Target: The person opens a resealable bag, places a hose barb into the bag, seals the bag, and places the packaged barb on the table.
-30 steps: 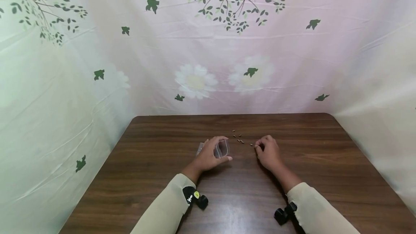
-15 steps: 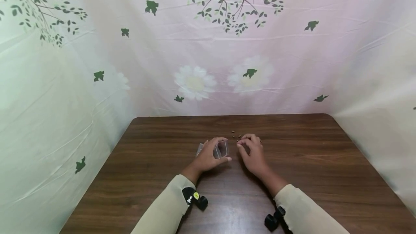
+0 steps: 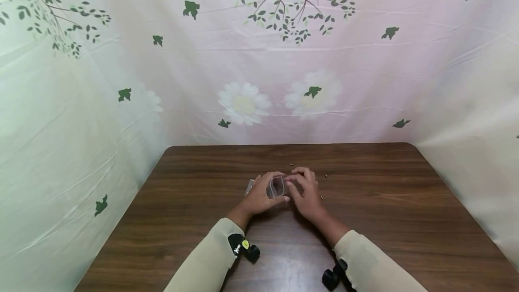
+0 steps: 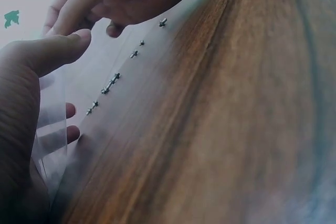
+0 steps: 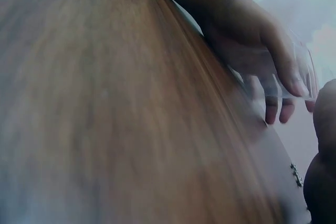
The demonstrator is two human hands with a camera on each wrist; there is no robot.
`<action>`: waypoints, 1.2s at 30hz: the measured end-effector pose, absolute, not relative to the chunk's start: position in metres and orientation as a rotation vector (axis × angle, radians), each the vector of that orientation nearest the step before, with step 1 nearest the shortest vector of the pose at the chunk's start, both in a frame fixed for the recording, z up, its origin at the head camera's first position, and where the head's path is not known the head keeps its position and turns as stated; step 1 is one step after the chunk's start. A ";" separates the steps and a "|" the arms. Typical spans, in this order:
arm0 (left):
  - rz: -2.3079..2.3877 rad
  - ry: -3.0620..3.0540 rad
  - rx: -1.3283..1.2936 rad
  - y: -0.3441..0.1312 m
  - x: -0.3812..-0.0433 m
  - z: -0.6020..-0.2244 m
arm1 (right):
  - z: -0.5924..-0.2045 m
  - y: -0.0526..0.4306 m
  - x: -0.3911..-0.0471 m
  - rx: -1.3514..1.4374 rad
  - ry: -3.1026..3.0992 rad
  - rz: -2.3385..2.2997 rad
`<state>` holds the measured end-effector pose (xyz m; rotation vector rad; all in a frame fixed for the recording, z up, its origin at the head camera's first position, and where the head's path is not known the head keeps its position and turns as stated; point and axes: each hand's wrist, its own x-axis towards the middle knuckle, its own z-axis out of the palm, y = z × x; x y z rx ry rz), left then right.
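Note:
My left hand (image 3: 259,196) grips a clear plastic container (image 3: 277,187) lying on its side, its mouth turned right. The container's far end shows beyond the back of the hand. Right at the mouth is my right hand (image 3: 305,196), thumb and forefinger bent close together; whether something small sits between them is hidden. Several small metal pieces (image 4: 110,84), shaped like short screws, lie on the tabletop. The head view shows one metal piece (image 3: 291,164) behind the hands and others to the right; the right hand hides more.
The brown wood-grain table (image 3: 385,202) spreads around both hands. Behind it hangs a pale printed cloth (image 3: 348,62) with leaves, birds and daisies. Each sleeve carries a black wrist camera mount, such as the left mount (image 3: 245,248).
My right hand has moved left, from the metal pieces on the right across to the container's mouth. Metal pieces it covered on the right now show. The left hand and container have stayed put.

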<state>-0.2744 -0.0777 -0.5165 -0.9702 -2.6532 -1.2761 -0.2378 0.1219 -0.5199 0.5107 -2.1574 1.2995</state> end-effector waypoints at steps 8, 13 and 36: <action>-1.254 -2.652 -0.964 -0.074 -0.274 -0.513 | -0.522 0.156 -0.237 0.378 -2.185 1.223; -1.266 -2.595 -0.987 -0.074 -0.275 -0.515 | -0.522 0.179 -0.234 0.250 -2.274 1.226; -1.345 -2.670 -0.917 -0.077 -0.271 -0.514 | -0.516 0.216 -0.224 0.201 -2.660 1.140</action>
